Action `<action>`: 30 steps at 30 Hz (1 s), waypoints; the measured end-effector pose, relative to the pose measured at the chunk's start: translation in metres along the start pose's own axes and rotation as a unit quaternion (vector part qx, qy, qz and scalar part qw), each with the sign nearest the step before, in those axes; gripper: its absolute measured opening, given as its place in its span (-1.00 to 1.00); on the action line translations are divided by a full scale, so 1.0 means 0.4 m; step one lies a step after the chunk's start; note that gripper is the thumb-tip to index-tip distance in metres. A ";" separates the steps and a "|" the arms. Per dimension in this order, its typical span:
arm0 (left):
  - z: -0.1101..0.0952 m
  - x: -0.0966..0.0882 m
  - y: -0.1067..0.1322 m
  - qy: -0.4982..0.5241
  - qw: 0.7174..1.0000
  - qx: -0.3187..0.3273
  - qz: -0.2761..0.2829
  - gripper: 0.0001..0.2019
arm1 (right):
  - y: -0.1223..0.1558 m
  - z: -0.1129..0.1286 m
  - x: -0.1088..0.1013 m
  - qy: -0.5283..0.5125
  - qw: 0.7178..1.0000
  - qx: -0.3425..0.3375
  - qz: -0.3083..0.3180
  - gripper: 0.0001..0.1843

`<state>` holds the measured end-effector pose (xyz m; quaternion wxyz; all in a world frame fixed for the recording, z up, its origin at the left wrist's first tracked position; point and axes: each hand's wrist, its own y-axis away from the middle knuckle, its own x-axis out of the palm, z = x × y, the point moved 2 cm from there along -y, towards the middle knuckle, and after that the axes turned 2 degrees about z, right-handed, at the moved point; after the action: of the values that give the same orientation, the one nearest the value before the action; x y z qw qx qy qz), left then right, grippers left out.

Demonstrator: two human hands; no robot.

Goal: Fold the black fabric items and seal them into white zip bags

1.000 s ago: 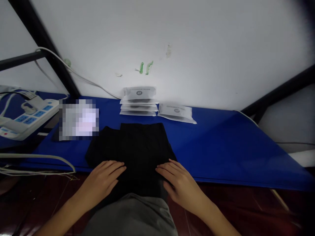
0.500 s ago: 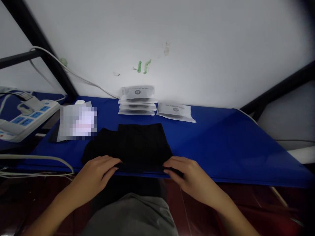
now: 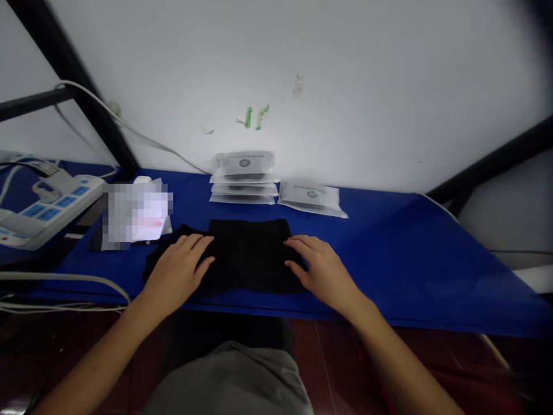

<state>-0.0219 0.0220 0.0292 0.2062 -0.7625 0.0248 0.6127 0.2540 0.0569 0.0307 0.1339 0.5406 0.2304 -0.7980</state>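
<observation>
A folded piece of black cloth [image 3: 253, 256] lies near the front edge of the blue table; its exact kind of garment does not show. My left hand [image 3: 181, 265] rests on the cloth's left part, thumb and fingers apart. On the right side, my right hand [image 3: 317, 268] touches the cloth's edge, its fingers also spread. Neither hand grips anything. Behind the cloth stands a stack of several frosted plastic bags [image 3: 244, 178] with dark contents, and one more frosted bag [image 3: 311, 199] lies just right of it.
At the left are a white power strip [image 3: 64, 202] with plugs and cables, and a partly blurred-out phone [image 3: 151, 229] with a plastic bag on it. A white wall [image 3: 345, 104] rises behind the blue table [image 3: 401, 259]. Black metal bars slant at both sides.
Both hands have let go of the cloth's near edge and moved forward onto it. That near edge now lies flat on the table, slightly farther from me.
</observation>
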 end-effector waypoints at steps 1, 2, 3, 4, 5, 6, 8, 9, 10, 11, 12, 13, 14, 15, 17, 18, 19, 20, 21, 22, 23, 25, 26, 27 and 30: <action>-0.002 0.002 0.002 -0.017 1.000 0.009 -0.021 -0.67 | 0.008 0.006 0.006 0.025 0.999 -0.021 -0.012 -0.68; -0.005 0.004 0.007 -0.027 0.999 0.018 -0.039 -0.68 | 0.017 0.014 0.010 0.038 0.998 -0.042 -0.019 -0.67; -0.009 0.006 0.015 -0.029 0.998 0.030 -0.049 -0.69 | 0.028 0.025 0.012 0.037 0.997 -0.060 -0.020 -0.67; -0.014 0.009 0.026 -0.023 0.997 0.047 -0.049 -0.69 | 0.038 0.036 0.014 0.029 0.997 -0.075 -0.013 -0.67; -0.020 0.013 0.039 -0.016 0.997 0.066 -0.039 -0.69 | 0.048 0.047 0.015 0.019 0.996 -0.088 0.001 -0.66; -0.025 0.018 0.052 -0.008 0.996 0.086 -0.019 -0.68 | 0.057 0.058 0.018 0.011 0.995 -0.097 0.018 -0.65; -0.032 0.033 0.076 -0.001 0.993 0.116 0.026 -0.63 | 0.068 0.072 0.027 0.003 0.993 -0.105 0.051 -0.62; -0.033 0.042 0.084 -0.002 0.991 0.123 0.044 -0.60 | 0.071 0.075 0.033 0.003 0.993 -0.104 0.064 -0.60; -0.032 0.050 0.090 -0.004 0.991 0.124 0.058 -0.58 | 0.071 0.075 0.040 0.004 0.992 -0.101 0.073 -0.59; -0.030 0.058 0.093 -0.007 0.990 0.122 0.067 -0.56 | 0.071 0.074 0.048 0.006 0.992 -0.098 0.079 -0.58; -0.027 0.064 0.094 -0.008 0.990 0.120 0.072 -0.55 | 0.069 0.071 0.055 0.007 0.992 -0.095 0.084 -0.58; -0.024 0.070 0.092 -0.010 0.990 0.116 0.075 -0.54 | 0.066 0.068 0.062 0.009 0.992 -0.093 0.087 -0.58; -0.021 0.074 0.089 -0.011 0.990 0.113 0.078 -0.53 | 0.064 0.065 0.068 0.010 0.992 -0.091 0.086 -0.58; -0.018 0.078 0.086 -0.011 0.990 0.112 0.080 -0.53 | 0.061 0.062 0.072 0.010 0.992 -0.091 0.083 -0.58; -0.013 0.082 0.078 -0.010 0.991 0.110 0.079 -0.52 | 0.057 0.058 0.078 0.009 0.993 -0.090 0.072 -0.59; -0.012 0.084 0.074 -0.011 0.991 0.107 0.079 -0.51 | 0.055 0.056 0.079 0.008 0.994 -0.090 0.067 -0.59; -0.010 0.085 0.071 -0.012 0.991 0.105 0.078 -0.51 | 0.054 0.056 0.081 0.007 0.994 -0.091 0.063 -0.59; -0.010 0.087 0.070 -0.013 0.992 0.103 0.078 -0.50 | 0.052 0.055 0.082 0.007 0.994 -0.092 0.060 -0.59; -0.009 0.088 0.069 -0.014 0.992 0.101 0.077 -0.49 | 0.051 0.055 0.083 0.008 0.994 -0.093 0.059 -0.58; -0.008 0.090 0.068 -0.014 0.992 0.098 0.078 -0.49 | 0.050 0.054 0.084 0.008 0.994 -0.094 0.057 -0.59; -0.008 0.092 0.068 -0.014 0.992 0.096 0.079 -0.49 | 0.050 0.054 0.085 0.008 0.994 -0.094 0.057 -0.59; -0.007 0.095 0.068 -0.015 0.992 0.094 0.079 -0.50 | 0.048 0.053 0.086 0.008 0.994 -0.092 0.056 -0.60; -0.007 0.097 0.068 -0.016 0.992 0.093 0.078 -0.50 | 0.047 0.052 0.087 0.008 0.994 -0.091 0.056 -0.61; -0.007 0.098 0.067 -0.017 0.993 0.093 0.077 -0.51 | 0.047 0.051 0.088 0.009 0.994 -0.090 0.055 -0.61; -0.005 0.101 0.062 -0.022 0.993 0.093 0.071 -0.53 | 0.044 0.048 0.091 0.008 0.995 -0.089 0.050 -0.61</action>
<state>-0.0173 0.0073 -0.0156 0.2327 -0.7229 0.1307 0.6373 0.2327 0.0333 -0.0009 0.2197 0.5435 0.2745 -0.7623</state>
